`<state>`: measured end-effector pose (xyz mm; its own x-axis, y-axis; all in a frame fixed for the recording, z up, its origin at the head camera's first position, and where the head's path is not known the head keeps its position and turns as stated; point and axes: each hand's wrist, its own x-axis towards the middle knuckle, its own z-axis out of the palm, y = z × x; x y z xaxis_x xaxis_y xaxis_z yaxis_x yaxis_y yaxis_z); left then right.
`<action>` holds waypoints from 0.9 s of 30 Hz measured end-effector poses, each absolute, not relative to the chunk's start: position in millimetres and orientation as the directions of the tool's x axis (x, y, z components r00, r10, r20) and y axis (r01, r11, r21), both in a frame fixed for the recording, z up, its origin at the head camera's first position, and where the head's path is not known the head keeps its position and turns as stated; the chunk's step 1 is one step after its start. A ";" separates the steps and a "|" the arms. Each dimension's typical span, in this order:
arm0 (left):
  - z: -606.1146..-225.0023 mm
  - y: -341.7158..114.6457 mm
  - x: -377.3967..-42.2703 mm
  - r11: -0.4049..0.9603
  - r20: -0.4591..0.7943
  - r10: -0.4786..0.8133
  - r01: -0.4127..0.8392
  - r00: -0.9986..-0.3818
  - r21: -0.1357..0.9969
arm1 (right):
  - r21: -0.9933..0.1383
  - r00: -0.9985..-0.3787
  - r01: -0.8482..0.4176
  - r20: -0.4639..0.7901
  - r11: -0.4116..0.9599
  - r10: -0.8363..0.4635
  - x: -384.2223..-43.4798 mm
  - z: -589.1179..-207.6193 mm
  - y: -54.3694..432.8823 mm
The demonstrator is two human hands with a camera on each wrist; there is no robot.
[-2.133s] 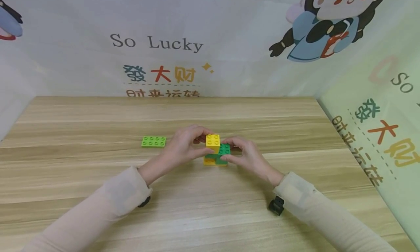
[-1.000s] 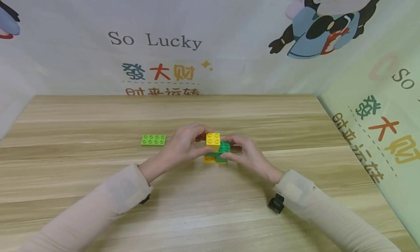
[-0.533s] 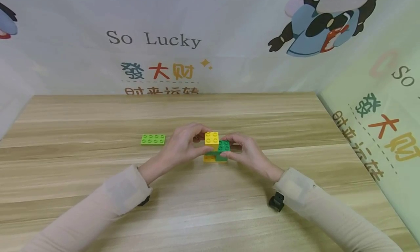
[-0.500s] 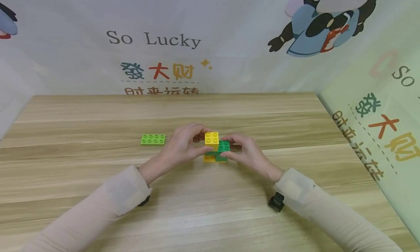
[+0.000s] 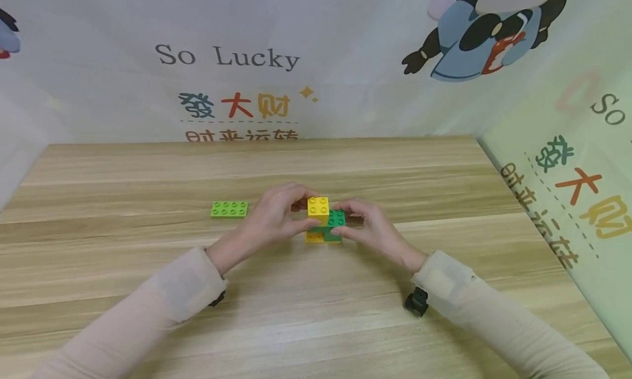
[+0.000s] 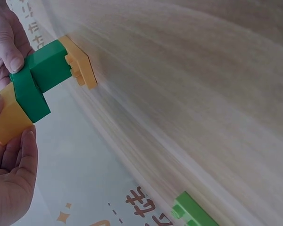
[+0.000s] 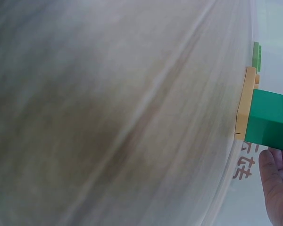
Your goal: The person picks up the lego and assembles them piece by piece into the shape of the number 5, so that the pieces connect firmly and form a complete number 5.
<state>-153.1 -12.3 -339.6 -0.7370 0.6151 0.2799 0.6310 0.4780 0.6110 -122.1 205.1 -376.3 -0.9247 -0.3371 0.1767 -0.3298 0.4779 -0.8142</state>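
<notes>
My left hand pinches a yellow toy brick between thumb and fingers. That brick sits at the left end of an upper green brick, at the top of a small stack. On the stack's right side, my right hand pinches the upper green brick. Below it, a lower green brick stands on a thin yellow-orange plate brick that rests on the table. In the left wrist view, the upper green brick overhangs the lower one. Fingertips behind the stack are partly hidden.
A flat light-green plate brick with several studs lies left of the left hand. The wood-grain table ends at a printed cloth backdrop, and another printed cloth wall stands on the right.
The head view has shifted slightly. Both hands keep the same hold on the stack, and the bricks show no visible change in arrangement.
</notes>
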 end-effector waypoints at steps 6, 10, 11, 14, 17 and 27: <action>-335.4 -13.0 -153.6 0.498 0.261 0.628 0.636 -0.733 0.589 | -0.813 -0.922 -0.336 0.182 0.476 -0.341 -123.4 -375.1 204.3; -334.7 -12.8 -154.0 0.502 0.256 0.639 0.646 -0.725 0.576 | -0.816 -0.923 -0.332 0.178 0.473 -0.340 -122.9 -375.2 204.1; -335.1 -12.8 -154.1 0.499 0.261 0.641 0.649 -0.722 0.574 | -0.816 -0.923 -0.332 0.179 0.473 -0.340 -122.7 -375.5 204.0; -338.1 -13.5 -154.7 0.482 0.283 0.637 0.657 -0.717 0.580 | -0.815 -0.923 -0.333 0.181 0.474 -0.338 -122.4 -375.5 203.9; -341.5 -14.8 -155.1 0.466 0.306 0.628 0.661 -0.716 0.588 | -0.810 -0.922 -0.338 0.185 0.479 -0.339 -122.6 -375.8 203.7; -340.7 -13.0 -155.7 0.479 0.280 0.630 0.646 -0.725 0.595 | -0.810 -0.923 -0.338 0.186 0.479 -0.337 -122.5 -375.9 204.0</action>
